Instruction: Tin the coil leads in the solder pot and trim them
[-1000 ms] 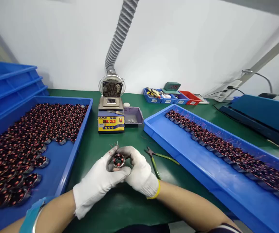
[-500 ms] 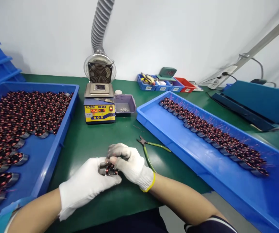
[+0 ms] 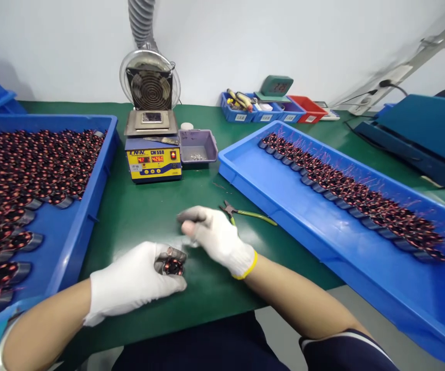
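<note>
While the left hand (image 3: 139, 278) pinches a coil (image 3: 172, 267), the right hand (image 3: 219, 236) hovers half-curled.

The one camera looks from the wearer's head, forward and down across the green workbench (image 3: 145, 211) to the white wall (image 3: 237, 46). It takes in the left hand (image 3: 139, 275) and right hand (image 3: 220, 234) at close range, the wall farther off

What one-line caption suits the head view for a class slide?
Gloved left hand holds a wire-wound ring; gloved right hand, apart, near green-handled pliers.
</note>
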A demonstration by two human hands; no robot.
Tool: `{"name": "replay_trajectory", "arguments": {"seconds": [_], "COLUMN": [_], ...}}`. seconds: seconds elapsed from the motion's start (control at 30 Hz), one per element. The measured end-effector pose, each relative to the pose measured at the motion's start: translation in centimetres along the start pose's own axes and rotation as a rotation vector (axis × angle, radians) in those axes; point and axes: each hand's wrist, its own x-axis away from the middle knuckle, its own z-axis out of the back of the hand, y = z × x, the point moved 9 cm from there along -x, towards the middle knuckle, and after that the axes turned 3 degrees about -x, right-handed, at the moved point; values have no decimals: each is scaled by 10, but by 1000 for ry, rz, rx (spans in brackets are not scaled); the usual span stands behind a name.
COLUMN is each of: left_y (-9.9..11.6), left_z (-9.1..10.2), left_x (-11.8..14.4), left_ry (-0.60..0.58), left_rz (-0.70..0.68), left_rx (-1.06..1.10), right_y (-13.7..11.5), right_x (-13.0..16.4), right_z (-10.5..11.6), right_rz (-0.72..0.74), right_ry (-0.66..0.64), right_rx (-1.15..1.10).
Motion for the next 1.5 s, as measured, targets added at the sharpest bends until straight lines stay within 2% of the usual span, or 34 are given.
{"name": "replay_trajectory", "arguments": {"seconds": [0.07, 0.13, 0.23, 0.3, 0.4, 0.53, 0.67, 0.8, 0.93, 1.1, 1.37, 1.43, 1.5], "left_y": [-1, 0, 4, 5, 4, 3, 1, 0, 0, -4, -13, -14, -17], "left_z": [-2, -4, 0, 5, 7, 3, -2, -3, 1, 4, 4, 5, 6], "left_x": [-1, -1, 0, 1, 3, 3, 3, 3, 2, 0, -5, -5, -6], "left_ry": [-27, -59, -39, 4, 8, -19, -65, -83, -37, -1, 11, 26, 29], "left_rz": [-8, -16, -42, -39, -14, -10, -4, -12, -25, -43, -48, -50, -31], "left_rx": [-21, -16, 47, 72, 163, 348, 375, 373, 371, 364, 315, 301, 285], "right_y": [4, 4, -11, -27, -38, -20, 0, -4, -8, -1, -1, 1, 5], "right_x": [4, 2, -5, -2, 18, 48, 55, 57, 65, 73, 74, 74, 76], "right_z": [-17, -14, 28, 57, 87, 111, 101, 97, 103, 104, 69, 69, 73], "right_rz": [-36, -51, 47, 129, 165, 62, 11, 29, 42, 2, 277, 278, 219], "right_ry": [-127, -85, 169, 231, 211, 306, 216, 171, 183, 135, 119, 47, -67], "right_rx": [23, -6, -24, 68, 489, 1161, 1421, 1497, 1592, 1505, 1328, 1334, 1340]}}
